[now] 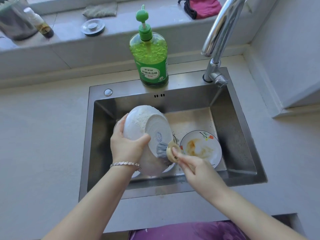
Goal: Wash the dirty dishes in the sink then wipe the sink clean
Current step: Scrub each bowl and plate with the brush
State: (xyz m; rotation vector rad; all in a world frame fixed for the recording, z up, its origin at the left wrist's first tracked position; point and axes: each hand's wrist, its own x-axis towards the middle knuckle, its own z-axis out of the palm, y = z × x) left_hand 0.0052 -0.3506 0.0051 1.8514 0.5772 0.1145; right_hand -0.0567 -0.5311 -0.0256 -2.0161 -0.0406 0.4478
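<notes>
Over the steel sink (239,135) my left hand (126,144) grips a white soapy bowl (147,125) by its rim, tilted so its underside faces me. My right hand (195,168) holds a dish brush (170,150) with a cream head and grey scrubbing pad, and the pad is against the bowl's base. A dirty white plate (200,148) with orange smears and a small flower print lies flat on the sink bottom to the right. More white dishes (152,168) sit under the bowl, mostly hidden.
A green dish soap pump bottle (150,54) stands on the sink's back ledge. The chrome faucet (218,42) arches at the back right. On the sill lie a sink strainer (93,27), a grey cloth (100,9), a red cloth (202,6) and a small bottle (41,25).
</notes>
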